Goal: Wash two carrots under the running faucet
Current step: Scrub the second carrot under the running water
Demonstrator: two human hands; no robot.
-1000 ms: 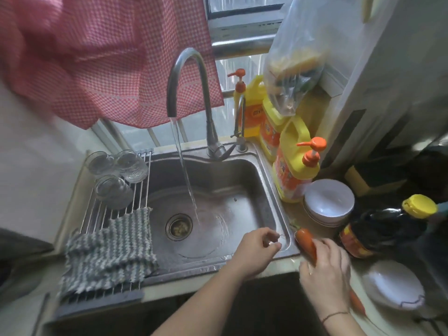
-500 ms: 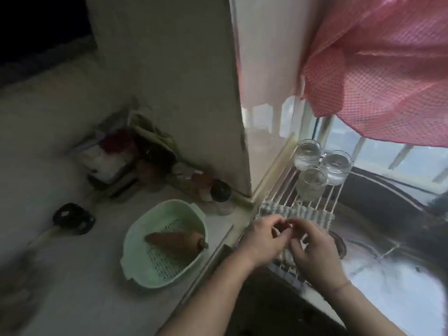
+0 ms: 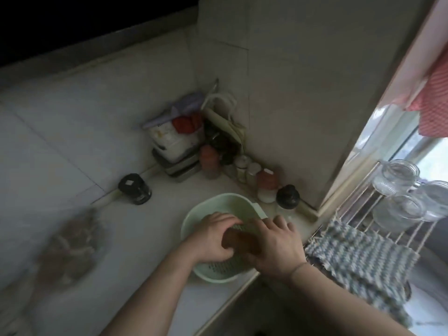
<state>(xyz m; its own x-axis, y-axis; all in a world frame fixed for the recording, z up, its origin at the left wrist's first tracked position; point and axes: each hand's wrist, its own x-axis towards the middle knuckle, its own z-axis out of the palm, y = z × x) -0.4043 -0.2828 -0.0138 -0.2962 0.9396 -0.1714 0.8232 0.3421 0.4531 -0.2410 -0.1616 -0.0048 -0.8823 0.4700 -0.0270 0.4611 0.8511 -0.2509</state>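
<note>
A dark orange carrot (image 3: 242,241) lies across the inside of a pale green strainer basket (image 3: 218,202) on the counter left of the sink. My left hand (image 3: 213,238) curls round the carrot's left end. My right hand (image 3: 276,248) covers and grips its right end. Only the carrot's middle shows between the two hands. The faucet and a second carrot are out of view.
A striped cloth (image 3: 358,255) and three glass jars (image 3: 397,175) sit on the wire rack over the sink's left side. Spice bottles (image 3: 266,185), a black jar (image 3: 134,192) and stacked containers (image 3: 174,139) crowd the tiled corner. A red checked curtain (image 3: 434,93) hangs top right.
The view swung left from the sink to the counter. Both hands moved from above the rack to the green basket and took hold of the carrot lying in it.
</note>
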